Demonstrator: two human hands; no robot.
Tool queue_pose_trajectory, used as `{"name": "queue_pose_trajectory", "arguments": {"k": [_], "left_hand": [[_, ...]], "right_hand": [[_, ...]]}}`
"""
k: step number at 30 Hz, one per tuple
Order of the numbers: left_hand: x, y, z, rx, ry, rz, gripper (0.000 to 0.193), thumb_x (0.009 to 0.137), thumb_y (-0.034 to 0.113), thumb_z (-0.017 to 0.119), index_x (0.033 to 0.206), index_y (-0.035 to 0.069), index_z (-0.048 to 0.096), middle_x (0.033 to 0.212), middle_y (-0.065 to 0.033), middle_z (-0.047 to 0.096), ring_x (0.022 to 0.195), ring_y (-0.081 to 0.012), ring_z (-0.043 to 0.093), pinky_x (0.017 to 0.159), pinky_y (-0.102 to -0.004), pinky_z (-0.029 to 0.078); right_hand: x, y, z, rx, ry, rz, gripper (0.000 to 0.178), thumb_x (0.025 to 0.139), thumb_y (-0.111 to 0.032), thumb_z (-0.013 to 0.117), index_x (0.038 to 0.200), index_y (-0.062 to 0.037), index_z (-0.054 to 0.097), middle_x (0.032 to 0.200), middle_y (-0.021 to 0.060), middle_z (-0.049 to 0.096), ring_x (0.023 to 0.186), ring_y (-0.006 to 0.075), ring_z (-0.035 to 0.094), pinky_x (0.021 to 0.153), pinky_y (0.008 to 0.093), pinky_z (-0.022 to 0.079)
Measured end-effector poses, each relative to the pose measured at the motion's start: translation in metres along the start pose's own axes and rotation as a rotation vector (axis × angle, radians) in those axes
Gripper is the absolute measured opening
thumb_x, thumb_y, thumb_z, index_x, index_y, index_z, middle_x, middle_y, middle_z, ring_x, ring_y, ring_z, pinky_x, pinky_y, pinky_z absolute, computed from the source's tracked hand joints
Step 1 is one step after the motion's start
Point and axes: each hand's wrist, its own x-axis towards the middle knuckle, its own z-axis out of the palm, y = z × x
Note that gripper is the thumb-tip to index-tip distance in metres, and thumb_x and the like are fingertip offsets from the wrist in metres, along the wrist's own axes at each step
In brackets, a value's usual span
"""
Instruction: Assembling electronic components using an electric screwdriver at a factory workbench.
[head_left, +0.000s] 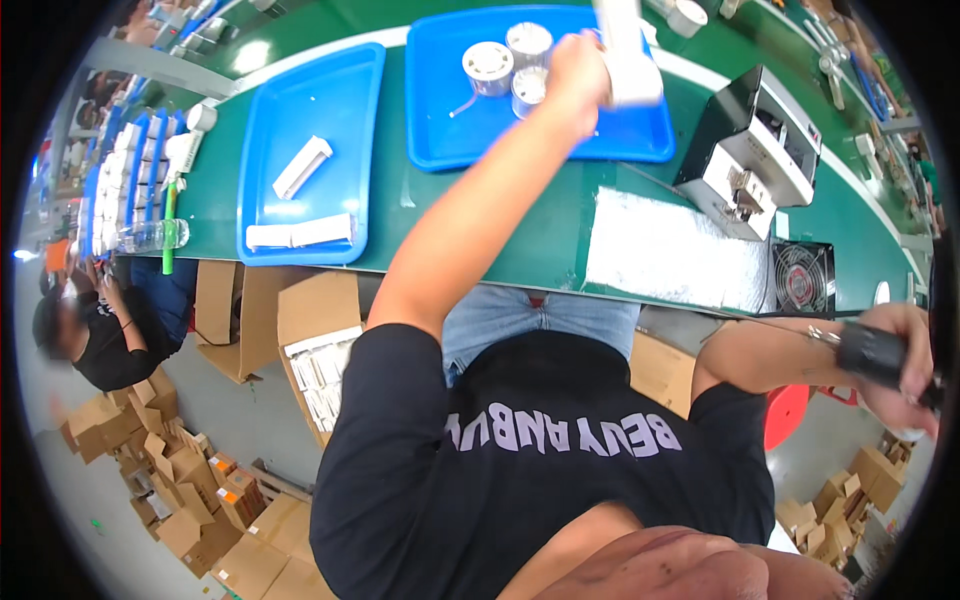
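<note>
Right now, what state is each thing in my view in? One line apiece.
Left hand: closed on a white piece.
Right hand: gripping a black cylindrical tool.
Left blue tray: holding white boxes.
Right blue tray: holding three round white parts.
Cardboard box: open, with white pieces inside.
Black fan: whether it is spinning, can't tell.

White piece (632,72), black tool (870,355), blue tray (435,140), green tabletop (525,235)

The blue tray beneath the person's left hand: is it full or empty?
Neither: at least three white round parts sit in the blue tray, with bare blue bottom showing around them.
</note>
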Motion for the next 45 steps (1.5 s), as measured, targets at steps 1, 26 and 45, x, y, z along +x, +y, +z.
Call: {"name": "queue_pose_trajectory", "arguments": {"k": [1,26,45], "left_hand": [[0.028,0.015,0.007,-0.395,-0.113,-0.126,0.032,0.095,0.015,0.037,0.114,0.002,0.059,0.106,-0.0168,0.067,0.094,-0.0356,0.069,0.082,-0.0507,0.056],[-0.099,0.157,-0.306,1.736,0.330,0.706,0.030,0.082,0.014,0.074,0.111,0.009,0.070,0.110,-0.0147,0.068,0.099,-0.0337,0.066,0.087,-0.0395,0.052],[-0.333,0.206,-0.121,0.943,-0.456,1.426,0.057,0.076,0.026,0.082,0.120,-0.003,0.059,0.115,-0.0150,0.065,0.106,-0.0323,0.066,0.093,-0.0445,0.050]], "right_hand": [[-0.006,-0.015,-0.018,0.030,-0.096,0.370,0.059,0.080,-0.024,0.081,0.111,0.0106,0.045,0.083,0.0053,0.049,0.070,0.0136,0.049,0.065,0.0261,0.042],[-0.163,0.117,-0.007,-1.192,-0.195,0.581,0.053,0.081,-0.004,0.074,0.131,-0.0092,0.058,0.109,0.0102,0.065,0.084,0.0140,0.064,0.074,0.0250,0.053],[-0.050,0.354,-0.101,-1.722,-0.564,1.019,0.039,0.083,-0.012,0.068,0.122,-0.0066,0.065,0.119,0.0177,0.065,0.103,0.0247,0.067,0.087,0.0351,0.054]]}}
